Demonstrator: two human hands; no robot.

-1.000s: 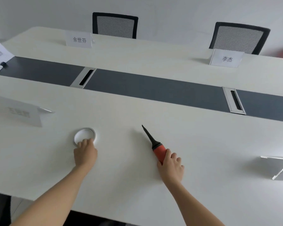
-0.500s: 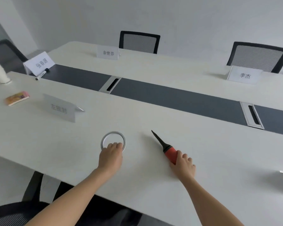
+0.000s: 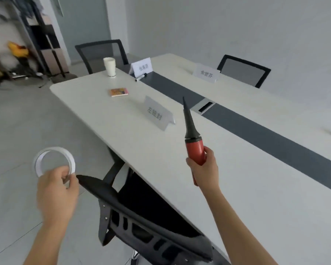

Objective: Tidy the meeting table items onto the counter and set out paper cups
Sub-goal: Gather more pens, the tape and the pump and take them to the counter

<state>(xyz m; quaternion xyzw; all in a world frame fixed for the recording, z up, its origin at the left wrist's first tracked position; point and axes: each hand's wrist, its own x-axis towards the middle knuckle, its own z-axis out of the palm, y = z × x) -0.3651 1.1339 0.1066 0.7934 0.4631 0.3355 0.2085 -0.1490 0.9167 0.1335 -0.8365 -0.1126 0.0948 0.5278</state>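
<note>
- The left hand (image 3: 56, 190), at the lower left of the frame and out over the floor, is closed in a pinch on the lower rim of a white tape roll (image 3: 54, 162), which stands on edge above the fingers.
- The right hand (image 3: 203, 169), right of centre, is wrapped in a full fist around the red body of a small hand pump (image 3: 192, 139); its black nozzle points up and away, over the meeting table (image 3: 107, 115).
- Both items are clear of the tabletop, so the step in hand looks like carrying them off to the counter; no counter shows in this view.
- A black office chair (image 3: 151, 222) is pushed in at the lower centre between the two arms; stepping round its back avoids a knock.
- Keeping the nozzle pointed away from the body and from the name card (image 3: 158, 113) just beyond it would be wise.
- The pinch on the roll is light; hooking a finger through the ring would likely secure it better.
- Left on the table in the upper middle: a paper cup (image 3: 109, 66), a small orange packet (image 3: 118, 92) and a marker (image 3: 140, 77).
</note>
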